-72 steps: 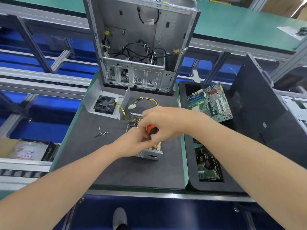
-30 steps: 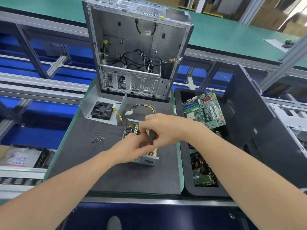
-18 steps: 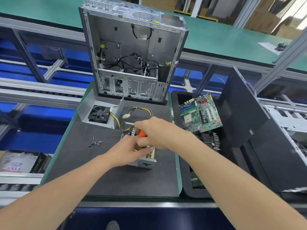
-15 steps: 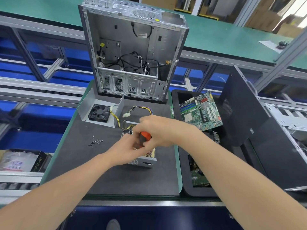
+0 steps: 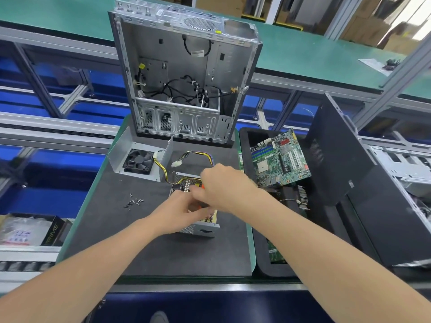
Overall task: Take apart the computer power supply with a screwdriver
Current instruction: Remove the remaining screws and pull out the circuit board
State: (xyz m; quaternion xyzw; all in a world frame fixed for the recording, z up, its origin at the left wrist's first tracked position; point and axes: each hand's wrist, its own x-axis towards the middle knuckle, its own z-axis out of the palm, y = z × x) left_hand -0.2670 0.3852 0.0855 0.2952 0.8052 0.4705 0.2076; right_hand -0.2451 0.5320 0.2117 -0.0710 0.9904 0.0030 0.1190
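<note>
I count one power supply [image 5: 203, 229], one screwdriver [image 5: 202, 186], one fan cover [image 5: 137, 159], one open case [image 5: 186, 66], one motherboard [image 5: 279, 159]; screws [image 5: 133, 202] too small to count.

An electronics teardown line: green conveyor belt [image 5: 303, 54], roller rails [image 5: 46, 131], gutted computer case [image 5: 184, 73], loose motherboard [image 5: 279, 159].

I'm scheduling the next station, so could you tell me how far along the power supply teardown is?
Done: the fan cover lies aside, screws on the mat. In hand: the right hand works a screwdriver into the open power supply while the left hand steadies it. Left: internals sit in the base, not yet removed.
</note>
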